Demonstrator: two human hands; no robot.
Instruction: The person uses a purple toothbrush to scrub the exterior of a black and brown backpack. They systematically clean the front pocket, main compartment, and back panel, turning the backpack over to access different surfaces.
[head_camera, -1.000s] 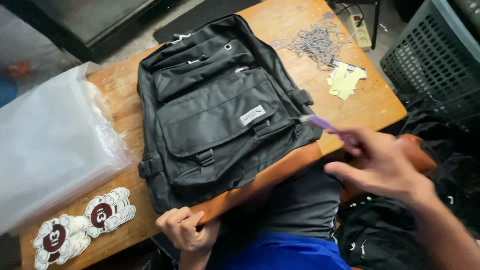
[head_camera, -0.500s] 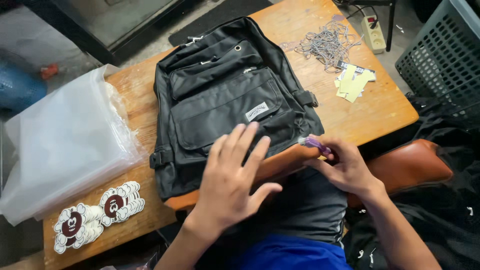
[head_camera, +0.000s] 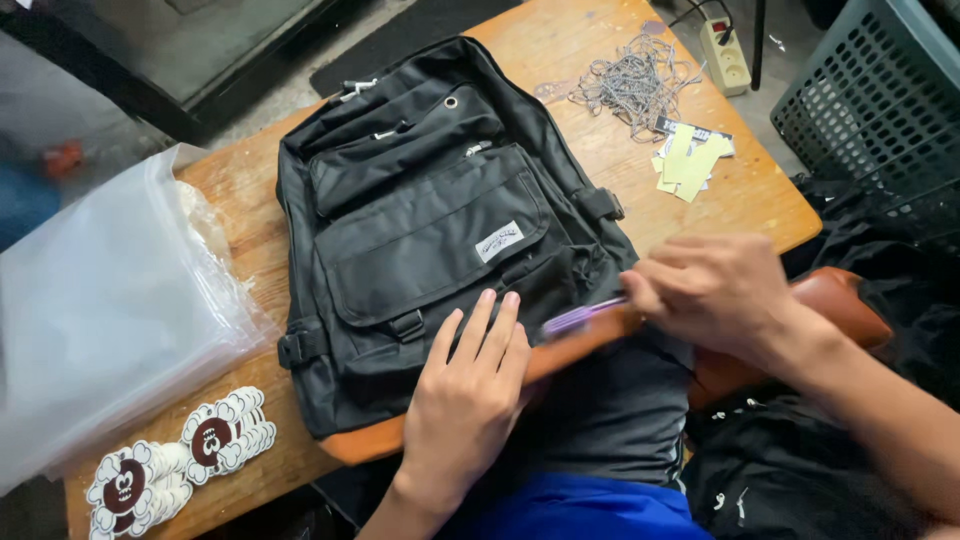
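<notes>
Head view shows the black backpack (head_camera: 440, 240) lying flat on the wooden table (head_camera: 740, 190). Left hand (head_camera: 468, 385) presses open-palmed on its lower front; right hand (head_camera: 715, 290) grips a purple tool (head_camera: 582, 317) at the tan bottom edge. Firm pressing probably keeps the fabric steady.

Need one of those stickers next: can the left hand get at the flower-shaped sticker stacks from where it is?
Probably yes: the left hand lies flat on the backpack, holding nothing, and bare tabletop separates it from the sticker stacks.
</notes>
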